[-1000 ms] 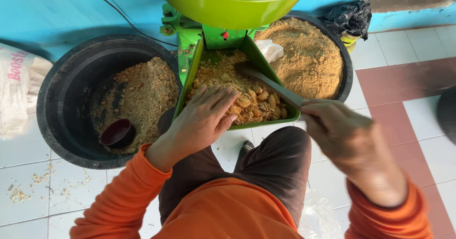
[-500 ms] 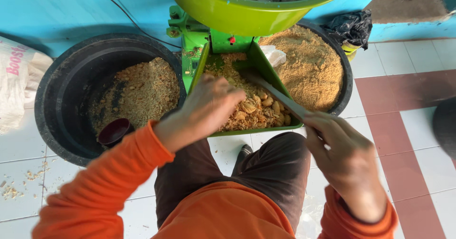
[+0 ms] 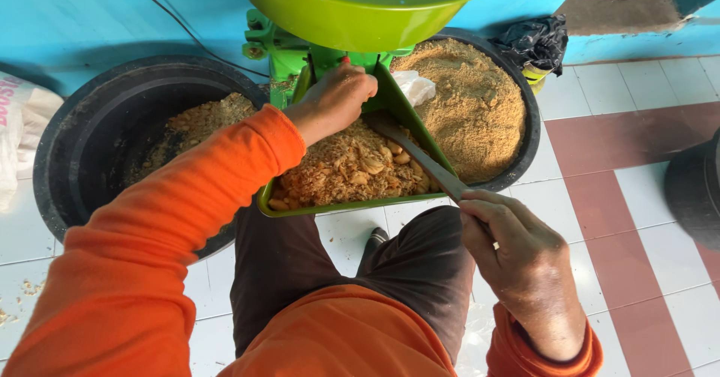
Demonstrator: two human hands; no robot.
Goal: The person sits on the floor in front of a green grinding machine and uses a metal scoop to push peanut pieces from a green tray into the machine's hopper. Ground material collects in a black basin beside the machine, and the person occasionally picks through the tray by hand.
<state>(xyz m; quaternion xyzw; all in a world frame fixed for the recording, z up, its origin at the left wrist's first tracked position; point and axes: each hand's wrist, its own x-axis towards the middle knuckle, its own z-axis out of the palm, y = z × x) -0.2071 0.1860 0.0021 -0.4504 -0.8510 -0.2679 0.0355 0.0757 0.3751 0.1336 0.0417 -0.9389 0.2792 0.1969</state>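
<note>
My left hand (image 3: 335,98) reaches to the top of a green feed tray (image 3: 330,208) under a green bowl-shaped hopper (image 3: 352,13), its fingers curled into the crumbly brown material (image 3: 349,169) there. My right hand (image 3: 517,261) grips the handle end of a flat grey stick (image 3: 420,160) whose far end lies across the tray's contents. The green machine frame (image 3: 274,51) stands behind the tray. Orange sleeves cover both arms.
A black tub (image 3: 90,133) with some coarse brown meal stands at the left, and another black tub (image 3: 465,107) heaped with fine tan meal at the right. A white sack (image 3: 19,130) lies far left, a black bag (image 3: 536,40) at the back right, and a dark object (image 3: 694,189) at the right edge.
My left hand has moved from the middle of the tray up to its top end under the hopper. The right hand has stayed on the stick while the view has shifted closer.
</note>
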